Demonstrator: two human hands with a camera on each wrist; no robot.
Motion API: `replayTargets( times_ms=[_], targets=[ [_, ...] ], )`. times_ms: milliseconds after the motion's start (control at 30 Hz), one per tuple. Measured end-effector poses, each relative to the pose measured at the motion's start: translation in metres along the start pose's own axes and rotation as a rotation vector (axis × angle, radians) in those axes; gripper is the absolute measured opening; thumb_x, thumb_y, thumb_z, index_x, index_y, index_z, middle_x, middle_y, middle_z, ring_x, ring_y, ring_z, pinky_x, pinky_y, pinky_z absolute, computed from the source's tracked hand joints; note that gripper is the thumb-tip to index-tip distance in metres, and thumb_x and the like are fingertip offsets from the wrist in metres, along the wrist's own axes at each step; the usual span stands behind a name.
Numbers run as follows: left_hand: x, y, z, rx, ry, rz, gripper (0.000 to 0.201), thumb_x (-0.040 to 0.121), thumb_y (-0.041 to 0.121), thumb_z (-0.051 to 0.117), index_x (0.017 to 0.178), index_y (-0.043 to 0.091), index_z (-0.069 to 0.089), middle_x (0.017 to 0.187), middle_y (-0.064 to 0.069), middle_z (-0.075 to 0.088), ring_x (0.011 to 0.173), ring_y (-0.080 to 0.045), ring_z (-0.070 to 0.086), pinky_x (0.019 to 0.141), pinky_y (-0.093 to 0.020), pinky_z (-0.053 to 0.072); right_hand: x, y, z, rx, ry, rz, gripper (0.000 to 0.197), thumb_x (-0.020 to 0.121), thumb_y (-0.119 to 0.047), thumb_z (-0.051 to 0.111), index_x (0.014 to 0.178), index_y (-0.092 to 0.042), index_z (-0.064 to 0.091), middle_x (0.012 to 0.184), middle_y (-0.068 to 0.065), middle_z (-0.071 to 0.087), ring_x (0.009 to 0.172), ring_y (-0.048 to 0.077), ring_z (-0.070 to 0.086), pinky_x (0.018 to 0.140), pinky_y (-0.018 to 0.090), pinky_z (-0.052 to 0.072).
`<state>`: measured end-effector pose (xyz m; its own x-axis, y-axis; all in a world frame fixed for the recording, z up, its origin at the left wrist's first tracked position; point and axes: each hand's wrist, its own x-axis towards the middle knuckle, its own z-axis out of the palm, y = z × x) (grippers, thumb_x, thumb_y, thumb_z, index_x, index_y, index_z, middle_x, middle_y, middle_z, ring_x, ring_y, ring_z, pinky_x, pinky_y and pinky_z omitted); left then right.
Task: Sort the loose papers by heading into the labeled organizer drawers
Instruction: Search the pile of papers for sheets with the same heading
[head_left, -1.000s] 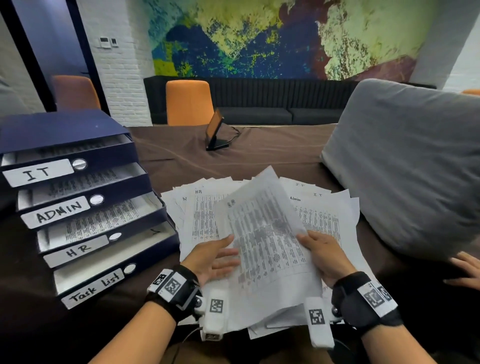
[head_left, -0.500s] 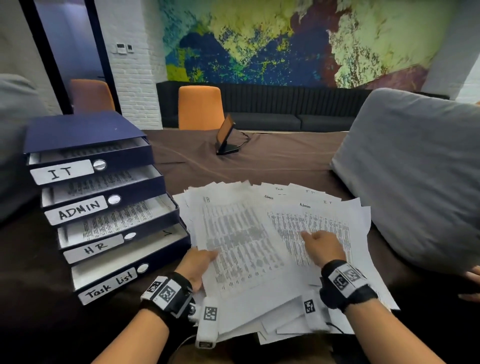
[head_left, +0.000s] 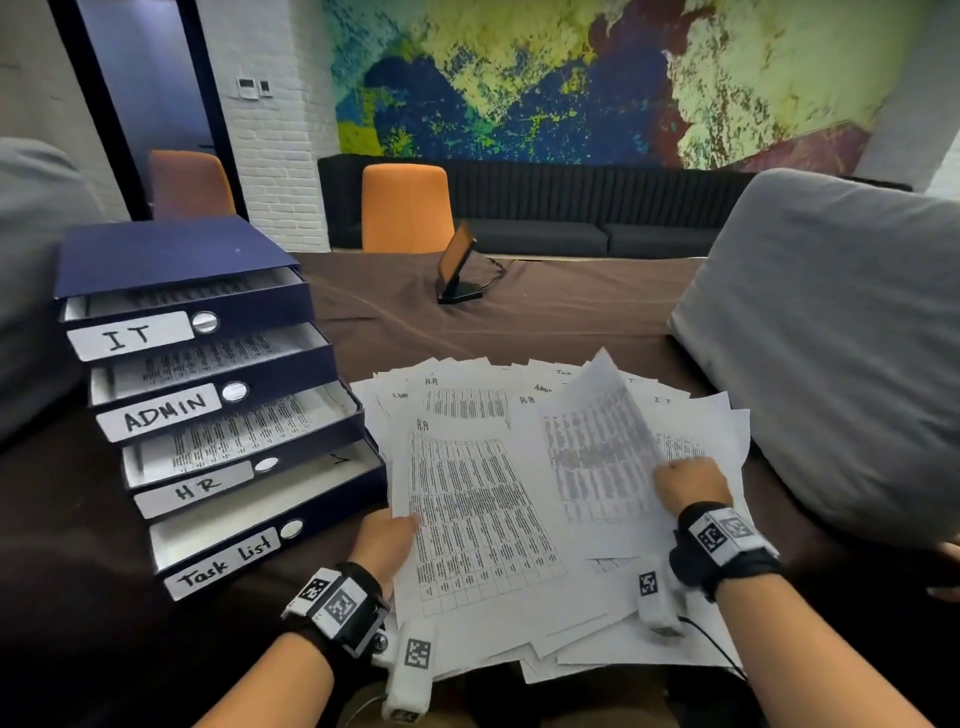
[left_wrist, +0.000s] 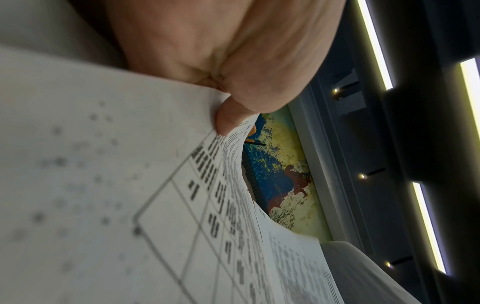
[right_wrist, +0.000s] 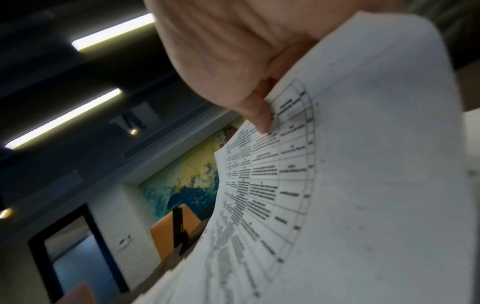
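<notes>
Your left hand (head_left: 387, 540) pinches the near left edge of an HR sheet (head_left: 475, 512) lying on top of the loose papers (head_left: 722, 431) fanned across the brown table (head_left: 545, 317). Your right hand (head_left: 688, 486) is curled on a second sheet (head_left: 597, 441), thumb pressed to it, and its far end curls up off the pile. The organizer (head_left: 171, 260) stands just left of the papers, its drawers labelled IT, ADMIN, HR and Task List all pulled partly open.
</notes>
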<state>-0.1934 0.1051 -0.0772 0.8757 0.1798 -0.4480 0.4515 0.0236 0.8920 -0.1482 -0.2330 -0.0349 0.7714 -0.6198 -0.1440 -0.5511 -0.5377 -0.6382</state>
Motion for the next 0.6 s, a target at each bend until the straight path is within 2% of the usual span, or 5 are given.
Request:
replayTargets(
  times_ms=[233,300,433,533,600],
  targets=[
    [-0.005,0.005,-0.004,-0.034,-0.05,-0.028,0.024,0.105,0.007,0.044,0.117,-0.001,0.064,0.108,-0.02,0.071,0.096,-0.034,0.069,0.064,-0.035,0.052,0.023,0.015,-0.055,0.107,0.055,0.093,0.035,0.101,-0.009,0.04,0.126,0.004,0.06,0.133,0.023,0.059,0.123,0.037,0.055,0.096,0.033,0.044],
    [-0.006,0.006,-0.005,-0.042,-0.048,-0.028,0.022,0.105,0.006,0.045,0.112,-0.001,0.064,0.102,-0.019,0.071,0.091,-0.032,0.068,0.065,-0.036,0.051,0.02,0.014,-0.058,0.243,0.027,0.113,0.036,0.102,-0.012,0.04,0.13,0.0,0.059,0.137,0.021,0.057,0.125,0.035,0.055,0.091,0.03,0.045],
    [-0.01,0.008,-0.006,-0.085,-0.036,-0.037,0.019,0.104,0.008,0.049,0.101,0.0,0.065,0.094,-0.019,0.072,0.086,-0.033,0.068,0.073,-0.039,0.055,0.006,0.016,-0.034,0.454,-0.113,0.044,0.039,0.099,-0.016,0.055,0.131,0.005,0.057,0.137,0.026,0.055,0.122,0.037,0.057,0.061,0.022,0.038],
    [-0.012,0.008,-0.007,-0.123,-0.03,-0.043,0.021,0.105,0.01,0.048,0.099,-0.001,0.064,0.092,-0.018,0.071,0.082,-0.031,0.068,0.067,-0.037,0.052,0.0,0.011,-0.014,0.507,-0.189,0.0,0.035,0.098,-0.018,0.057,0.128,0.0,0.061,0.133,0.024,0.059,0.1,0.021,0.054,0.076,0.032,0.045],
    [-0.011,0.008,-0.007,-0.171,-0.032,-0.04,0.025,0.106,0.015,0.047,0.107,-0.002,0.065,0.097,-0.019,0.072,0.087,-0.031,0.069,0.068,-0.037,0.052,-0.015,0.004,-0.001,0.493,-0.227,-0.049,0.02,0.095,-0.017,0.057,0.107,-0.006,0.067,0.122,0.025,0.064,0.091,0.021,0.052,0.078,0.037,0.044]
  ],
)
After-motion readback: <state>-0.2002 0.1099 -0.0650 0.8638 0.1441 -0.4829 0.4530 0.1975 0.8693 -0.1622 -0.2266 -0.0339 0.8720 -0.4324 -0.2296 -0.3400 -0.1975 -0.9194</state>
